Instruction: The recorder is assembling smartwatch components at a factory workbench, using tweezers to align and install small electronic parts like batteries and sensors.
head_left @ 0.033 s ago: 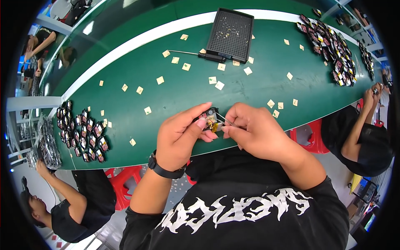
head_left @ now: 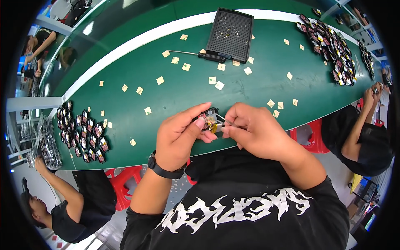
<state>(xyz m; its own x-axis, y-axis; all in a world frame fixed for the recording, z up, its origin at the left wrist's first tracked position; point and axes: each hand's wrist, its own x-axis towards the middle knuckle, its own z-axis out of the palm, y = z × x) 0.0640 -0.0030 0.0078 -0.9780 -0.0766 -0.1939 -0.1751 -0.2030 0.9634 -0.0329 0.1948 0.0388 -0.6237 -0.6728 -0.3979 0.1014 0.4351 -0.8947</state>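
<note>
My left hand (head_left: 180, 132) is closed around a small black electronic device (head_left: 211, 115) just above the near edge of the table. The device's open casing shows a reddish circuit board, and a piece of yellow tape (head_left: 214, 127) sits on its near side. In my right hand (head_left: 253, 130) are slim metal tweezers (head_left: 224, 119), pinched between thumb and fingers. Their tip reaches to the right side of the casing; whether it touches a part inside is too small to tell. My left thumb lies over part of the board.
On the green table (head_left: 183, 93) lie scattered pale square pieces (head_left: 219, 85). A black gridded tray (head_left: 231, 35) with tiny parts stands far off, beside a thin-shafted screwdriver (head_left: 185, 53). Similar devices cluster at left (head_left: 83, 133) and right (head_left: 331, 52). Co-workers sit on both sides.
My hands keep the same place and grip. The device is turned very slightly, and the arm of the person at the left has shifted a little.
</note>
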